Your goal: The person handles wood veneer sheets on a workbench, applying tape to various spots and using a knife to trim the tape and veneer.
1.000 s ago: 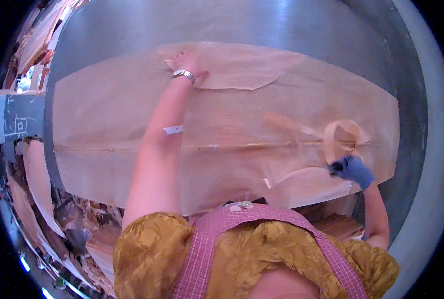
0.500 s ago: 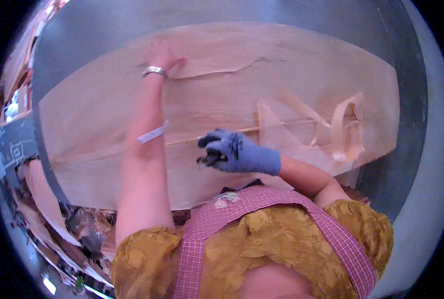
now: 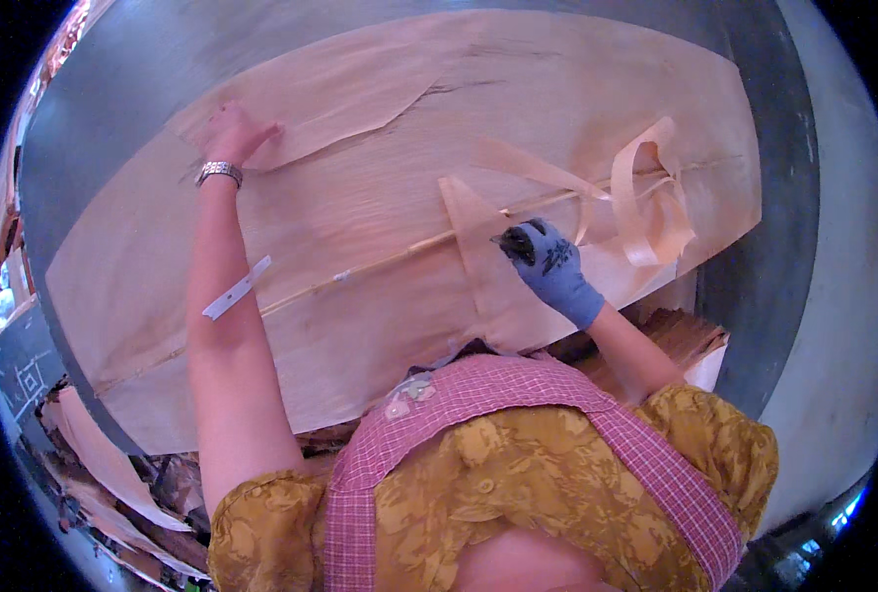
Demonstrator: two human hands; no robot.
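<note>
A large pale wood veneer sheet [image 3: 360, 217] lies across the grey table, with a long seam running along it. On its far left part is a smaller veneer piece [image 3: 360, 94] with a ragged near edge. My bare left hand [image 3: 234, 133] rests on that piece's left end, thumb spread out and fingers flat, a metal watch at the wrist. My right hand [image 3: 552, 266], in a blue-grey glove with dark fingertips, is curled closed near the seam. A small dark tip shows at its fingers, too hidden to name. Beside it lies a curled veneer strip [image 3: 646, 212].
The grey table [image 3: 774, 217] borders the sheet at the far side and right. Below its near edge are stacked brown veneer sheets [image 3: 671, 340]. More scraps and sheets [image 3: 113, 464] lie at lower left. A white tag [image 3: 237, 286] lies over my left forearm.
My left hand has moved left, and the smaller veneer piece has shifted left with it. My gloved right hand has moved right, closer to the curled strip. The view has shifted somewhat.
</note>
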